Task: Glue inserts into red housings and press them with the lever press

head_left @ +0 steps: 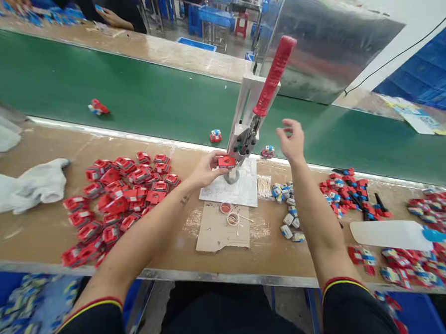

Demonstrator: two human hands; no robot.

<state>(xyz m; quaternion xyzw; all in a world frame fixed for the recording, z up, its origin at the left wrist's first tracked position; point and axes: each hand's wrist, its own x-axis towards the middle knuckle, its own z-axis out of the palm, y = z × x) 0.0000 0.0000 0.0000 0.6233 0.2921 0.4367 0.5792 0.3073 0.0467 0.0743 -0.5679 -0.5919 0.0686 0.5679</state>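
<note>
My left hand (206,169) pinches a red plastic toy part (226,162) at the foot of a hand-lever press. The press has a red-wrapped lever (274,77) that points up and to the right, and it stands on a white base plate (248,188). To the right of the press, my right hand (293,138) is raised with curved fingers apart and nothing in them, off the lever. Below the plate, a piece of cardboard (215,232) carries a small cup of red paste (225,207) and a cup with cotton swabs (233,218).
Red parts (135,196) are heaped on the left, beside a white cloth (40,184). Grey-and-blue pieces (288,213), red assemblies (343,188) and a white bottle (391,235) lie right. A green conveyor belt (159,100) crosses behind, with a co-worker's hand (114,18) beyond it.
</note>
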